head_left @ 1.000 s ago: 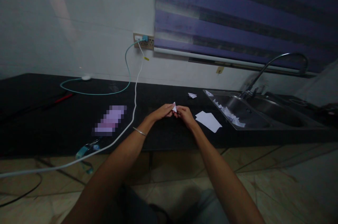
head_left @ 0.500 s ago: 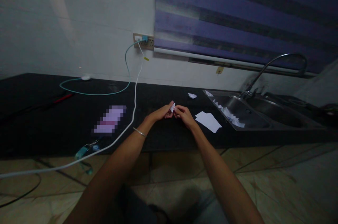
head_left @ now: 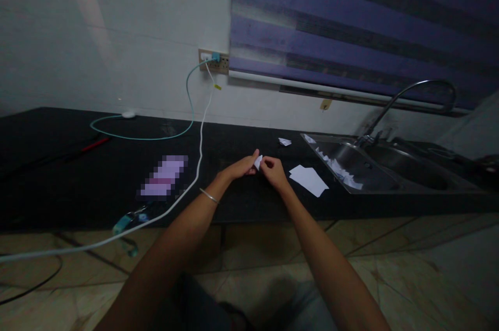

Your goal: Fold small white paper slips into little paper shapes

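Nearest, the person's forearms reach over the black tabletop (head_left: 237,203), a thin bracelet (head_left: 209,196) on the left wrist. A white cable (head_left: 173,204) runs over the front edge to the left of that arm, near a pixelated patch (head_left: 163,177). Past these, the left hand (head_left: 244,166) holds a small white paper piece (head_left: 258,162) between narrowed fingers, just above the tabletop, while the right hand (head_left: 274,171) has its fingers bent close together at the paper's right edge (whether they pinch it is too small to tell). White sheets (head_left: 310,181) lie overlapping just right of the right hand; beyond the hands rests a folded white piece (head_left: 285,142). Farther right, more folded pieces (head_left: 340,169) line the near-left side of a metal sink (head_left: 390,181) with a curved faucet (head_left: 390,104). On the wall behind are a socket panel (head_left: 223,64) and a purple striped blind (head_left: 312,24).
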